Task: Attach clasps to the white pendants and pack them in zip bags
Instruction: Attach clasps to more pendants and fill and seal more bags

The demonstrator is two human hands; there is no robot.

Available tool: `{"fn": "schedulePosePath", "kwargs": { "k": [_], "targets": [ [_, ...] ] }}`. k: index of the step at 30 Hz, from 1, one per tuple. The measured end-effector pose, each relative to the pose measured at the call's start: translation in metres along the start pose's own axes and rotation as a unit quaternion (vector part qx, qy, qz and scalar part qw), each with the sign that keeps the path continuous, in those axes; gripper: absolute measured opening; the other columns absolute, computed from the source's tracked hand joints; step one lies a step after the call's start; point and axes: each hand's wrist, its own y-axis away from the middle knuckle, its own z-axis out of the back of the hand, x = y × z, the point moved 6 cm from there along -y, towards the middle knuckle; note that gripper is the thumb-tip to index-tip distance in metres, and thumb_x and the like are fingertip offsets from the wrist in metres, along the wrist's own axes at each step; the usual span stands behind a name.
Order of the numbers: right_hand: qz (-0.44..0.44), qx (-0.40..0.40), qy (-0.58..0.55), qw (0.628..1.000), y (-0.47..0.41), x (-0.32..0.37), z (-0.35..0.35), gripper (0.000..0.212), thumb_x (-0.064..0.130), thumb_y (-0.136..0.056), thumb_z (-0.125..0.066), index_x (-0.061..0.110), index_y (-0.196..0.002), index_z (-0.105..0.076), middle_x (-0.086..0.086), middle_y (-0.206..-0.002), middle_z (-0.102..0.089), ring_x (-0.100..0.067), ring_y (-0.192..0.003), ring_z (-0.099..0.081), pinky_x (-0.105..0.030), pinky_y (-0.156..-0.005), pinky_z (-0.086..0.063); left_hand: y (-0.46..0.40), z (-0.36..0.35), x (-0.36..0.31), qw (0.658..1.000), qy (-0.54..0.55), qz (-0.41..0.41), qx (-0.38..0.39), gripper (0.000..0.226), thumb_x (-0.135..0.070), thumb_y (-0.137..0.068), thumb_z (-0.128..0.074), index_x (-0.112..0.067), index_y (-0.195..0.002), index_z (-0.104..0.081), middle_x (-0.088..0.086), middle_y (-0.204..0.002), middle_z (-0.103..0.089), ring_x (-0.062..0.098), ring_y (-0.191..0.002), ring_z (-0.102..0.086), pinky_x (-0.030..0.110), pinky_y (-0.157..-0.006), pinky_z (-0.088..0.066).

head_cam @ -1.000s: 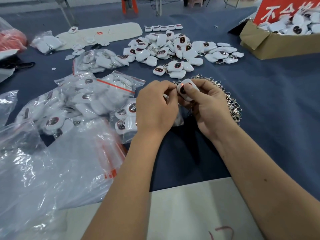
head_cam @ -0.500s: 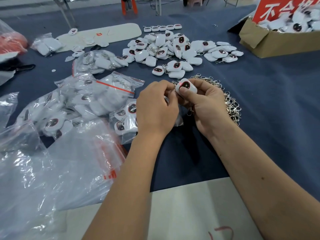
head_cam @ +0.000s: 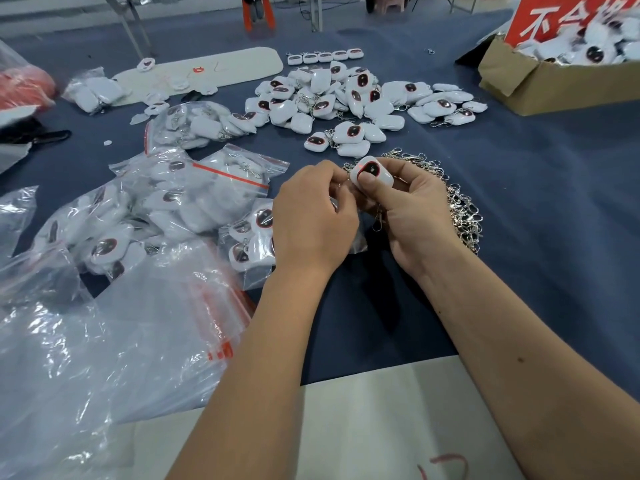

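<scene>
My right hand (head_cam: pixel 412 216) grips a white pendant (head_cam: pixel 372 173) with a dark, red-ringed face, thumb pressed on its front. A metal clasp (head_cam: pixel 378 220) dangles below that hand. My left hand (head_cam: pixel 311 216) has its fingers curled at the pendant's left edge; what they pinch is hidden. A heap of silver clasps (head_cam: pixel 460 209) lies just right of my hands. Behind them is a pile of white pendants (head_cam: pixel 346 102) on the blue cloth. Filled zip bags (head_cam: pixel 194 202) lie to the left.
A cardboard box (head_cam: pixel 540 84) with more pendants stands at the far right. Empty clear bags (head_cam: pixel 104 341) spread over the near left. A white board (head_cam: pixel 207 71) lies at the back, and a pale sheet (head_cam: pixel 381 427) covers the table's near edge.
The pendant has turned in my right hand so its dark face shows more fully, and it sits slightly higher. Both hands stay close together in the same place.
</scene>
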Motion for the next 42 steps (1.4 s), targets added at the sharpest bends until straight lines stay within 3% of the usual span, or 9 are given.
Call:
{"fn": "schedulePosePath", "kwargs": {
  "k": [5,11,18,22,25,29,34,37,42],
  "targets": [
    [-0.026,0.005,-0.052,0.998,-0.004,-0.002,0.002,0.025,-0.011,-0.1,-0.054,-0.012,-0.123,-0.061,-0.031,-0.11,-0.073,-0.028,-0.09,-0.076,-0.027,-0.081,-0.063,-0.001,0.0,0.001,1.0,-0.014,0.017,-0.001,0.007,-0.02,-0.088,-0.064,-0.018,-0.092,-0.069,-0.005,-0.086,-0.068,0.019,-0.08,-0.063,0.042,-0.08,-0.052],
    [-0.033,0.021,0.001,0.999,-0.003,-0.002,0.0,0.026,-0.014,-0.098,-0.052,0.002,-0.102,-0.072,-0.017,-0.092,-0.079,-0.024,-0.082,-0.077,-0.034,-0.081,-0.064,0.001,0.001,-0.001,1.0,-0.006,0.029,-0.003,0.016,-0.033,-0.082,-0.074,-0.023,-0.081,-0.061,-0.008,-0.075,-0.064,0.017,-0.077,-0.063,0.043,-0.075,-0.053],
    [-0.023,0.013,-0.028,0.999,-0.004,-0.004,-0.001,0.026,-0.017,-0.098,-0.049,-0.003,-0.107,-0.068,-0.024,-0.099,-0.076,-0.033,-0.088,-0.078,-0.035,-0.084,-0.064,0.0,0.004,0.007,0.998,-0.004,0.057,-0.013,0.008,-0.014,-0.079,-0.066,-0.021,-0.081,-0.063,-0.008,-0.064,-0.063,0.015,-0.069,-0.062,0.036,-0.07,-0.053],
    [-0.009,0.02,-0.025,0.999,-0.004,-0.002,-0.002,0.015,-0.009,-0.1,-0.055,0.001,-0.11,-0.06,-0.012,-0.084,-0.078,-0.025,-0.073,-0.077,-0.028,-0.067,-0.063,0.0,0.013,0.008,0.993,0.058,0.077,-0.07,0.007,-0.012,-0.078,-0.068,-0.018,-0.078,-0.065,-0.008,-0.058,-0.059,0.01,-0.059,-0.056,0.027,-0.065,-0.05],
    [0.029,0.031,0.084,0.996,-0.003,0.0,-0.003,0.01,-0.003,-0.101,-0.059,0.004,-0.107,-0.061,-0.004,-0.064,-0.071,-0.011,-0.048,-0.061,-0.021,-0.046,-0.048,0.001,0.019,0.009,0.985,0.091,0.09,-0.113,0.006,-0.01,-0.077,-0.068,-0.017,-0.077,-0.066,-0.007,-0.059,-0.06,0.011,-0.061,-0.058,0.028,-0.064,-0.051],
    [0.076,0.063,0.198,0.975,0.0,0.002,-0.009,0.009,0.01,-0.099,-0.068,0.008,-0.105,-0.074,-0.003,-0.064,-0.067,-0.011,-0.043,-0.05,-0.022,-0.042,-0.039,0.003,0.027,-0.001,0.981,0.107,0.03,-0.161,0.005,-0.008,-0.079,-0.068,-0.012,-0.083,-0.066,-0.007,-0.064,-0.06,0.015,-0.063,-0.059,0.04,-0.068,-0.054],
    [0.098,0.072,0.253,0.96,0.006,0.0,-0.015,0.018,0.023,-0.095,-0.076,0.008,-0.094,-0.064,-0.011,-0.066,-0.071,-0.015,-0.044,-0.057,-0.025,-0.045,-0.041,0.007,0.029,-0.018,0.981,0.069,-0.076,-0.164,0.006,-0.005,-0.079,-0.068,-0.009,-0.082,-0.065,0.0,-0.076,-0.063,0.018,-0.069,-0.059,0.043,-0.066,-0.052],
    [0.121,0.133,0.24,0.954,0.012,0.004,-0.023,0.016,0.016,-0.101,-0.069,0.01,-0.088,-0.075,-0.002,-0.068,-0.072,-0.011,-0.053,-0.058,-0.025,-0.05,-0.043,0.008,0.031,-0.021,0.977,0.073,-0.099,-0.175,0.008,-0.001,-0.078,-0.068,-0.008,-0.081,-0.065,0.001,-0.075,-0.061,0.018,-0.067,-0.056,0.042,-0.062,-0.051],
    [0.122,0.247,0.288,0.917,0.023,-0.004,-0.037,0.043,-0.003,-0.095,-0.061,0.027,-0.067,-0.07,0.005,-0.056,-0.063,-0.014,-0.045,-0.051,-0.024,-0.041,-0.039,0.011,0.033,-0.021,0.971,0.085,-0.109,-0.197,0.009,0.0,-0.079,-0.069,-0.008,-0.079,-0.066,0.002,-0.073,-0.061,0.016,-0.064,-0.054,0.037,-0.059,-0.049]
  ]
}}
